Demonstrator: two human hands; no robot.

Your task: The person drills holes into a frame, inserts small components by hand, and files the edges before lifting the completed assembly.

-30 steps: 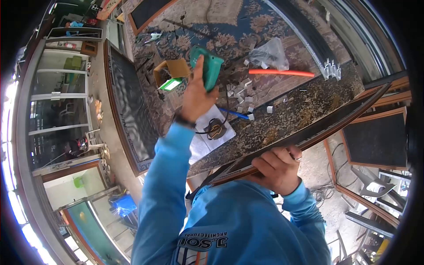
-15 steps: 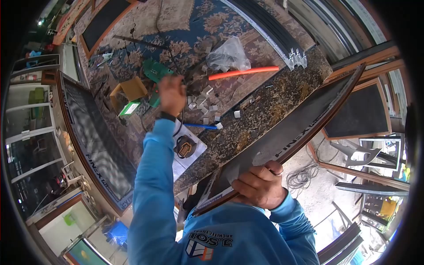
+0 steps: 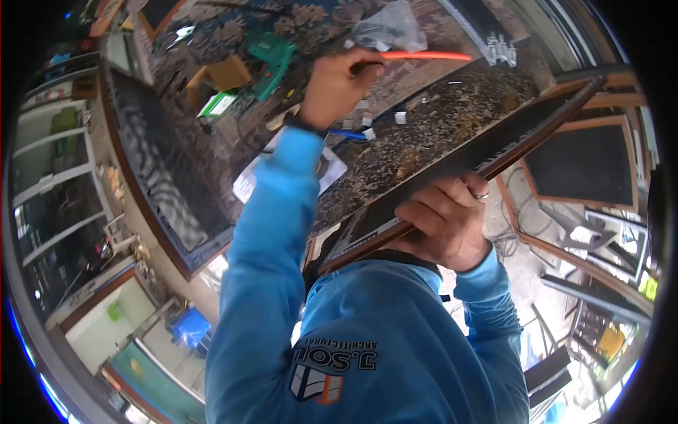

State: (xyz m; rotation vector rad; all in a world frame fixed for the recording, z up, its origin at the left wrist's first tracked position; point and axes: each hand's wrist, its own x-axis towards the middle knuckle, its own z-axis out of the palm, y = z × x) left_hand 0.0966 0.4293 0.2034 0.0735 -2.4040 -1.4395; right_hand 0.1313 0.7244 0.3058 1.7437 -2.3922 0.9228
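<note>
My left hand reaches over the bench with its fingers curled at the near end of an orange tube. The grip itself is partly hidden by the hand. My right hand is wrapped round the brown edge of a mesh screen frame, which leans slantwise between my body and the bench. To the left of my left hand lies a green power drill. A small blue stick-like tool and several little white-grey blocks lie below and beside that hand.
An open cardboard box sits left of the drill. A clear plastic bag lies behind the tube, with metal profiles farther right. Another framed screen stands at the left. Cables and frames clutter the floor at right.
My left hand has moved from the drill to the right, to the orange tube's end. My right hand still grips the screen frame. The view has shifted, so the bench sits higher.
</note>
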